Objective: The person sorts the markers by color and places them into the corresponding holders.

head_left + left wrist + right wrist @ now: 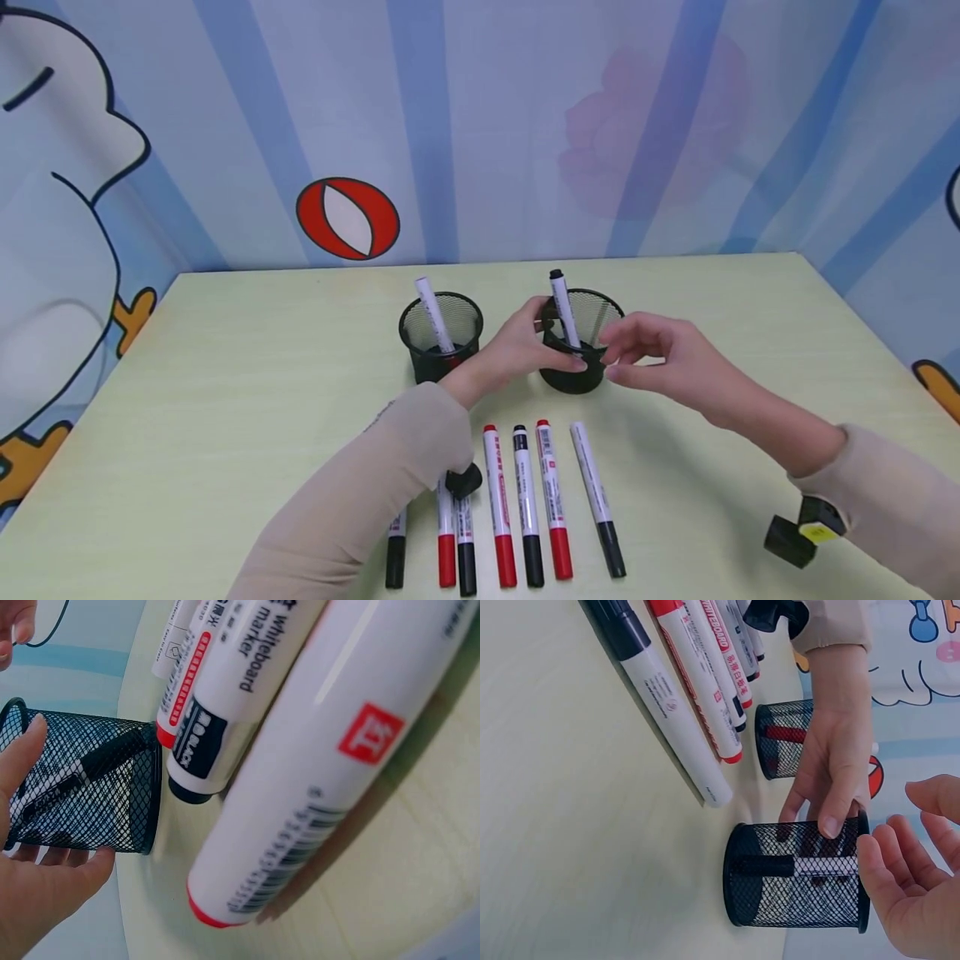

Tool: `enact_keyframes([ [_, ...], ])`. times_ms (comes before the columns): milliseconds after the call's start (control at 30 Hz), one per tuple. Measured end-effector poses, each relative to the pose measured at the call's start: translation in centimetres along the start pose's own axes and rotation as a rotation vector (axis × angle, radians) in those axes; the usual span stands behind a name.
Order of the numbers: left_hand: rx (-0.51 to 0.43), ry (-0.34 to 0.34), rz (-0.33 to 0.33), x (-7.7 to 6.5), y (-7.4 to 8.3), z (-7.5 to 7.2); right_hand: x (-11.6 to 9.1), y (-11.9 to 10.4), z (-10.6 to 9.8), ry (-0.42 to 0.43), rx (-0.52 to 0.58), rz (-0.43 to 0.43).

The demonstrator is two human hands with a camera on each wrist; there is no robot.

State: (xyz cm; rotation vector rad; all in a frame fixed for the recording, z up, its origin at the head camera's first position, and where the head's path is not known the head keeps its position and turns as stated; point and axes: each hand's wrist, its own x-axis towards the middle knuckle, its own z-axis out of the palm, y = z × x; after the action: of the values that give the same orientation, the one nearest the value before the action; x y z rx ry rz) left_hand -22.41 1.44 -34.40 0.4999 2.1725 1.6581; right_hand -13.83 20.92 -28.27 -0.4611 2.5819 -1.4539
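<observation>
My left hand (pixel 521 343) grips a black mesh pen cup (pixel 573 381), thumb on the near side and fingers round the far side. Inside that cup a white marker (pixel 565 308) leans with its black-tipped end above the rim; its black cap (pixel 763 865) shows low through the mesh in the right wrist view. Beside the cup's right rim is my right hand (pixel 667 358), fingers loosely bent and holding nothing. A second mesh cup (pixel 442 367) stands to the left with one white marker (pixel 435 315) in it, a red part showing through the mesh.
Several whiteboard markers lie in a row nearer me, including a black-capped marker (pixel 597 500) at the right end and a red-capped marker (pixel 553 500) beside it. My left sleeve (pixel 375 492) covers part of the row's left end. A patterned blue wall (pixel 510 125) backs the table (pixel 262 400).
</observation>
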Motion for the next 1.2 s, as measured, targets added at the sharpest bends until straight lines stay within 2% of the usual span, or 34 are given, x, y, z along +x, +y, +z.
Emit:
enact_keyframes([
  [367, 0.011, 0.007, 0.023, 0.5, 0.3, -0.2, 0.0, 1.3, 1.0, -0.069, 0.028, 0.008],
  [600, 0.027, 0.004, -0.006, 0.3, 0.0, 0.0, -0.6, 3.0, 2.3, -0.161, 0.088, 0.070],
  [967, 0.034, 0.008, -0.012, 0.2, 0.3, 0.0, -0.9, 4.0, 3.4, -0.174, 0.111, 0.137],
  [1200, 0.027, 0.006, -0.017, 0.2, 0.2, 0.0, -1.0, 4.5, 4.5, -0.154, 0.157, 0.231],
])
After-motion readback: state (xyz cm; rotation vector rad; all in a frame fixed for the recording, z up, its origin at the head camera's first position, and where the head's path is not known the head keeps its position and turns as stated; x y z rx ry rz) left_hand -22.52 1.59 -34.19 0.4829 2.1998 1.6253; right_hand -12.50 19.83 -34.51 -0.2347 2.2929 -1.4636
